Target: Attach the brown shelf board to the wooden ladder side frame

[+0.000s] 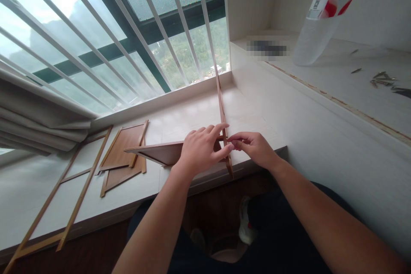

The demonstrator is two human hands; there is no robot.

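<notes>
On the window sill, my left hand (202,147) grips a brown wooden shelf panel (165,152) and a long narrow wooden frame (221,105), where the panel's end meets it. Its thumb and forefinger reach round the frame's edge. The frame stands on edge and runs from the window toward me. At the frame's right side, my right hand (257,147) is closed in a pinch against the joint. What sits between those fingertips is too small and hidden to name.
Further left lie several loose brown panels (123,147) and a ladder-like wooden frame (69,178). On the right-hand ledge (289,79) stand a plastic bottle (321,34) and several small screws (382,78). Barred windows lie ahead, and a grey curtain (38,115) hangs left.
</notes>
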